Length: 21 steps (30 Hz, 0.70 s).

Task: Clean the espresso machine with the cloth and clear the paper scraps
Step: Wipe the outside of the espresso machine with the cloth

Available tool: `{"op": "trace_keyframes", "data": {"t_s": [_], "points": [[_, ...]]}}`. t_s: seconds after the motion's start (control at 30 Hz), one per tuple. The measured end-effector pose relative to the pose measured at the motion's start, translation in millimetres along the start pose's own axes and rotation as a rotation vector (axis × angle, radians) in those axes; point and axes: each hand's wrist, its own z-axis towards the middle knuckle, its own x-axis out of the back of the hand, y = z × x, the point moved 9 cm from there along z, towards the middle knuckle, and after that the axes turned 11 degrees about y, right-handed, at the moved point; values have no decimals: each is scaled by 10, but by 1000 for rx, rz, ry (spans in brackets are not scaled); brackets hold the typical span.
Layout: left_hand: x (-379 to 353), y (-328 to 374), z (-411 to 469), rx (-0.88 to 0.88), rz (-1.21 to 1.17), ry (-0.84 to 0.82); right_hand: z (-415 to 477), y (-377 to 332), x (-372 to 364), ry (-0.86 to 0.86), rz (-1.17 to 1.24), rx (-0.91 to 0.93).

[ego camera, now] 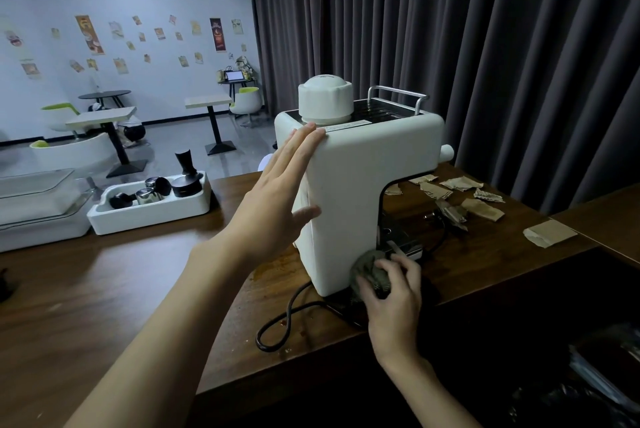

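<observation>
Right hand fingers curled round cloth at espresso machine base; left hand flat, fingers straight.

Your espresso machine stands upright on the wooden table. It has a cream-white body, a round white cap and a chrome rail on its dark top, and its black cord loops on the table toward you. The grey cloth is bunched in your right hand against the machine's lower corner, just beside the metal drip tray. The brown paper scraps, torn and crumpled, lie scattered on the table beyond the machine to its right, with one larger piece apart near the table's right edge.
</observation>
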Motion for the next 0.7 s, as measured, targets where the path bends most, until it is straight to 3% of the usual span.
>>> {"op": "trace_keyframes", "data": {"t_s": [0.13, 0.37, 0.57, 0.7], "points": [[2, -4, 7, 8, -18, 9, -115, -62, -46, 53, 23, 22], [7, 9, 1, -8, -34, 13, -281, -337, -221, -94, -15, 302], [8, 2, 7, 9, -42, 0, 140, -206, 48, 115, 36, 106], [5, 14, 10, 9, -59, 10, -39, -392, -69, 64, 37, 210]]}}
